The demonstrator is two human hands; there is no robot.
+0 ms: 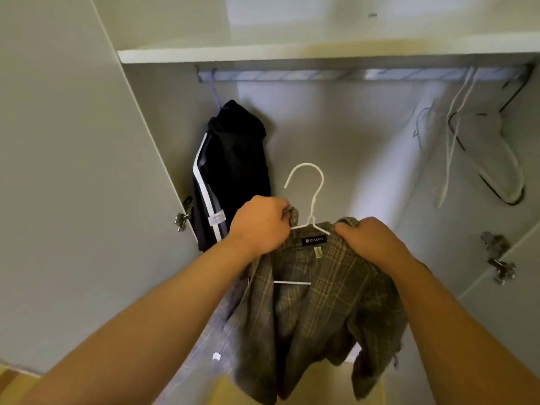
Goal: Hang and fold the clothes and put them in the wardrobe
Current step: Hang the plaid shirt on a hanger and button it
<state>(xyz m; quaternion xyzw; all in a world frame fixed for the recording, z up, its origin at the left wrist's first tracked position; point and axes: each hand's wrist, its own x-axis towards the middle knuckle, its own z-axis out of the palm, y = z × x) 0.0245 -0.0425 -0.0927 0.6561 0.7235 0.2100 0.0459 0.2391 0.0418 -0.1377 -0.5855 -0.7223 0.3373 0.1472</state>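
Both hands, left hand and right hand, pinch the collar of the plaid shirt, draped below them on a white wire hanger. Dressing the hanger seems nearly done; next its hook must reach the rail above.

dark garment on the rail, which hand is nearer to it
Left. The left hand grips the shirt collar right beside the dark garment; the right hand grips the shirt's other shoulder, farther right, past the hanger.
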